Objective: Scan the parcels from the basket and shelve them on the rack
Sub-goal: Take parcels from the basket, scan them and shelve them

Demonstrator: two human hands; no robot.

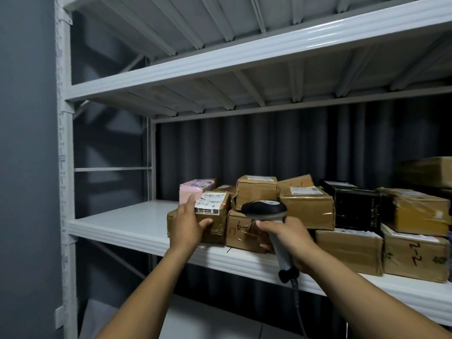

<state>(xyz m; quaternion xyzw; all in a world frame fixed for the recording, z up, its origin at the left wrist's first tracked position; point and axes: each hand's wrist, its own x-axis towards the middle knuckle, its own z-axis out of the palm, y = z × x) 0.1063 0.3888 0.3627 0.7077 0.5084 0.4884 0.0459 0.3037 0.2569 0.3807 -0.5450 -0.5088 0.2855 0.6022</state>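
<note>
Parcel (216, 217): sm. taped carton, we judge stiff, light; left hand (187, 225) clasps near-left corner, right hand (292, 242) grips scanner (265, 208).

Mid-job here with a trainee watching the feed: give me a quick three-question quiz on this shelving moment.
1. True or false: the right hand grips the scanner.
2. Which box stands right behind the brown parcel that the left hand holds? A green, B pink, C blue.
3. Fill in: the scanner faces the parcel's white ___.
Key: 1 true; 2 B, the pink box; 3 label.
</note>
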